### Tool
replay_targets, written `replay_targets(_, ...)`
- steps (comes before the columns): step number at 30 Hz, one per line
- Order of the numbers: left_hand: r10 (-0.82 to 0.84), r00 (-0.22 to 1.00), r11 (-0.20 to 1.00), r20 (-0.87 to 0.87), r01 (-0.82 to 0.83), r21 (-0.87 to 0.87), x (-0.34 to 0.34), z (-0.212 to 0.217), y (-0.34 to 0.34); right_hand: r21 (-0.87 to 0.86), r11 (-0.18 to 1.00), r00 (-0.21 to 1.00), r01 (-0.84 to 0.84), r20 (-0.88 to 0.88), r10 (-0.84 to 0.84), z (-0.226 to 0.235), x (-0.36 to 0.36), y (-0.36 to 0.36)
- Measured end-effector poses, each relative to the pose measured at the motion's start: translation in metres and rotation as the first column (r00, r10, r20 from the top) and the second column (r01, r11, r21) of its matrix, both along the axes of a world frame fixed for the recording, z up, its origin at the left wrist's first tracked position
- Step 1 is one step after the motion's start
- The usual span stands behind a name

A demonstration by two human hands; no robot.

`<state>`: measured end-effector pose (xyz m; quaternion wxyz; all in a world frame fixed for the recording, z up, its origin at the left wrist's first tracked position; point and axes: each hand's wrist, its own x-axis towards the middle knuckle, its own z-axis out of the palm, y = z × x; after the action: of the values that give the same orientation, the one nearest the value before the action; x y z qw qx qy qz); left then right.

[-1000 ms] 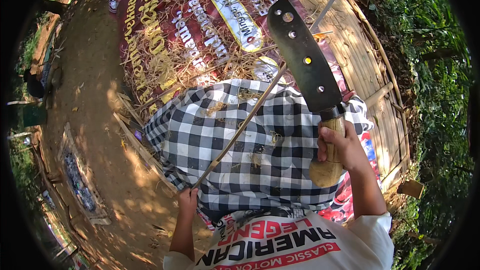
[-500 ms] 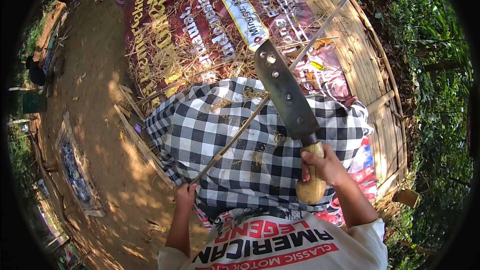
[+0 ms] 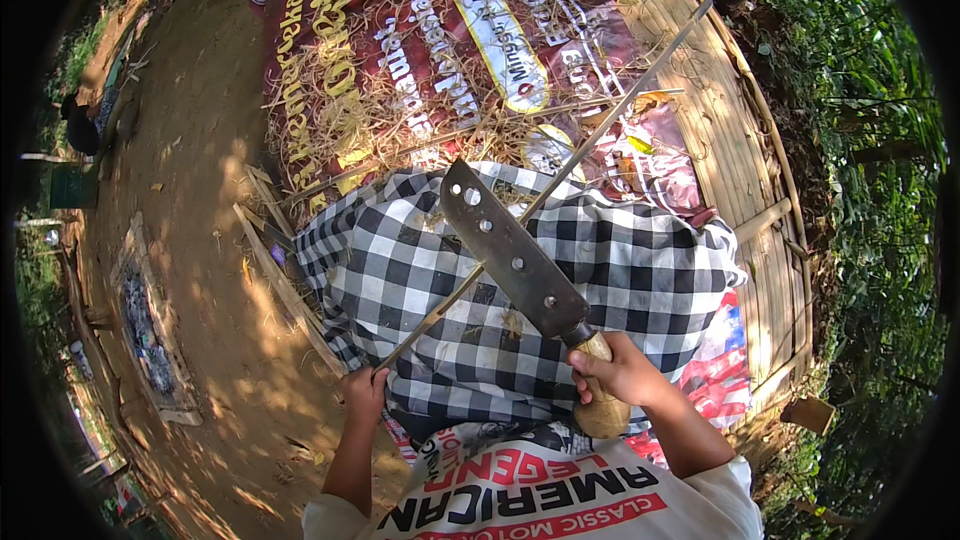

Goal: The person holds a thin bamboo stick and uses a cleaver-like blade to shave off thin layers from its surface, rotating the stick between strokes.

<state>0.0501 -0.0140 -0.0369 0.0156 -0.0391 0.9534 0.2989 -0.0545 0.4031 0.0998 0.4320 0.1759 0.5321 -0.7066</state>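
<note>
Harsh daylight is falling through trees, dappling the dirt ground (image 3: 190,240) at left with sharp patches of sun and shade. The bamboo platform (image 3: 720,130) at far right is glaring pale, nearly washed out. The checked cloth (image 3: 420,270) in the middle is lying mostly in soft shade, well exposed and crisp. The foliage (image 3: 860,190) at right is sinking into dark green. Fisheye distortion is bending every straight edge toward the rim, and a black vignette is closing the corners.

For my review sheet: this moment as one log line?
left hand: grips bamboo strip | right hand: holds cleaver, blade against strip | lap: checkered cloth
</note>
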Motion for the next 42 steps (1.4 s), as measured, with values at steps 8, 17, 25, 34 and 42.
replay_targets(8,-0.057,0.983,0.996,-0.175,0.044,-0.074,-0.012,0.014,0.012,0.1,0.985,0.986,0.141,-0.103,-0.131,-0.012,-0.003,-0.008)
replay_targets(17,-0.003,0.995,0.995,-0.101,-0.008,-0.104,-0.007,0.022,0.014,-0.109,0.943,0.947,0.316,-0.029,-0.32,-0.008,-0.004,0.01)
replay_targets(25,0.004,0.997,0.998,-0.08,-0.008,-0.056,-0.006,0.011,0.01,-0.079,0.993,0.996,-0.085,-0.001,0.086,-0.007,0.012,-0.012)
replay_targets(34,-0.007,1.0,1.0,-0.018,0.007,-0.024,-0.014,0.019,0.009,-0.079,0.997,1.0,0.009,-0.016,-0.01,-0.022,0.02,-0.027)
replay_targets(42,0.056,0.998,0.998,0.019,-0.056,0.017,-0.007,0.01,0.013,-0.079,0.975,0.965,0.207,-0.15,-0.217,-0.016,-0.011,-0.008)
